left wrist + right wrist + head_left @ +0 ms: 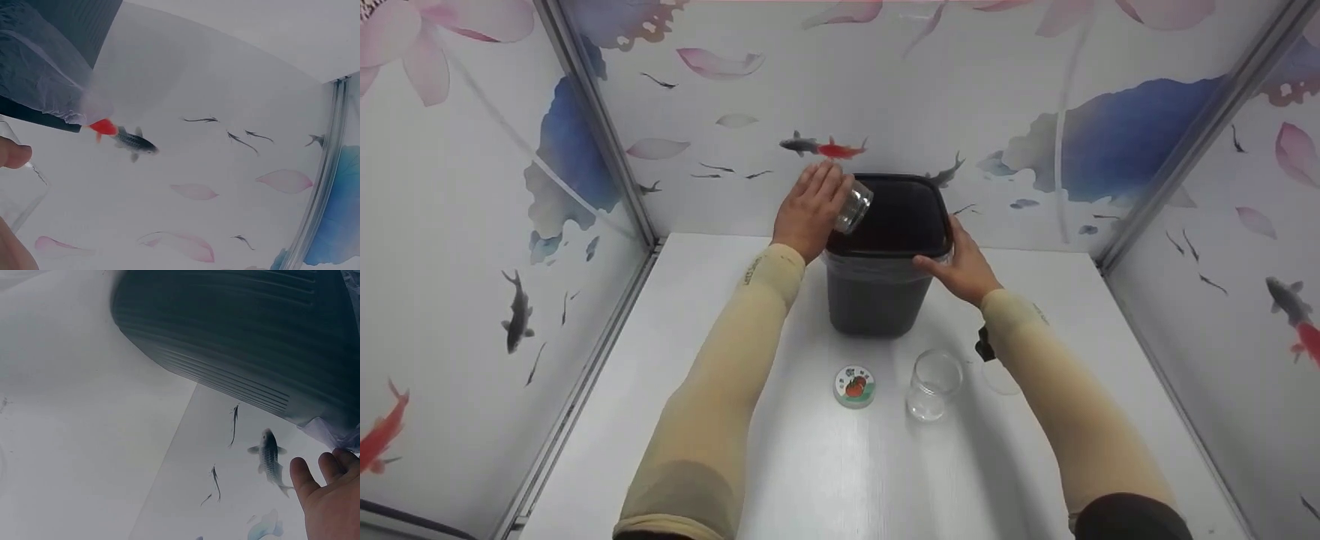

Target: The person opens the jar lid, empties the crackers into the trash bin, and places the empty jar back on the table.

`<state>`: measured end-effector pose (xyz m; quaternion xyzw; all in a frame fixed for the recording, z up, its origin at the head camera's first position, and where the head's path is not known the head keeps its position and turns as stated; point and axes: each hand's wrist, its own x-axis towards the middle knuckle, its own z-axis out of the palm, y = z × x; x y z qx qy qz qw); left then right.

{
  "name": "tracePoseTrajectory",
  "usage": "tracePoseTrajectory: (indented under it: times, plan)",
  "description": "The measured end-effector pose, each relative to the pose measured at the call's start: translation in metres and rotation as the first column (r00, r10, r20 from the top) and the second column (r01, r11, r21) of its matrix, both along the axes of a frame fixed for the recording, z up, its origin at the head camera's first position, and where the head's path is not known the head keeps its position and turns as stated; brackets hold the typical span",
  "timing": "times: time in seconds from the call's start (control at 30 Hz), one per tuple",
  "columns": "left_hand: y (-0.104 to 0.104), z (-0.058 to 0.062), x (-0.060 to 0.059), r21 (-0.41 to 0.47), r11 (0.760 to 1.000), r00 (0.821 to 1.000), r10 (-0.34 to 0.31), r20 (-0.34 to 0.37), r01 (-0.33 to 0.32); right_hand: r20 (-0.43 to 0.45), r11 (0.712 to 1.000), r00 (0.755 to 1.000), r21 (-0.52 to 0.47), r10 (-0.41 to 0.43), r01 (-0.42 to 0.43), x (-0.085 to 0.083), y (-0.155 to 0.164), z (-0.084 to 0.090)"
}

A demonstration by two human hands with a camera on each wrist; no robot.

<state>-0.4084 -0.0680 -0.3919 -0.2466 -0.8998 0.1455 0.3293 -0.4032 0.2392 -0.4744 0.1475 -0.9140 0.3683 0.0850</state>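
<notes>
My left hand (810, 206) grips a small clear glass jar (856, 208), tilted on its side at the left rim of a dark trash bin (877, 300). In the left wrist view, a thumb and part of the palm show around the glass jar (22, 194), beside the bin's liner (45, 73). My right hand (971, 266) holds the bin's right front corner at the rim, thumb in front and fingers along the side. In the right wrist view, the fingertips of my right hand (332, 495) are at the liner's edge, under the ribbed bin wall (225, 343).
A round lid with a tomato picture (854, 386) lies on the white table (825, 480) in front of the bin. To its right stands a clear glass jar (934, 386). A faint clear disc (1001, 377) is partly behind the right forearm. Printed panels enclose the table.
</notes>
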Motion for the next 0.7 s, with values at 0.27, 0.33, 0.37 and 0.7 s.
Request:
tracePoseTrajectory:
  times: [0.27,0.33,0.37,0.7]
  plan:
    - [-0.026,-0.013,0.006,0.393,0.920,1.000,-0.010,0.020,0.001,0.023,1.000,1.000,0.013,-0.011,0.011,0.001,0.000,0.000]
    - [-0.033,-0.019,0.011,0.501,0.865,0.999,0.008,0.044,-0.029,0.029,1.000,1.000,0.021,-0.011,0.010,0.001,0.000,0.000]
    - [-0.036,-0.023,0.013,0.563,0.825,0.998,0.020,0.057,-0.048,0.035,1.000,0.999,0.025,-0.012,0.011,0.001,0.000,-0.001]
    - [-0.058,-0.090,0.047,0.914,0.315,0.966,0.051,0.252,-0.255,0.039,1.000,0.999,0.021,-0.016,0.015,0.002,0.002,0.001]
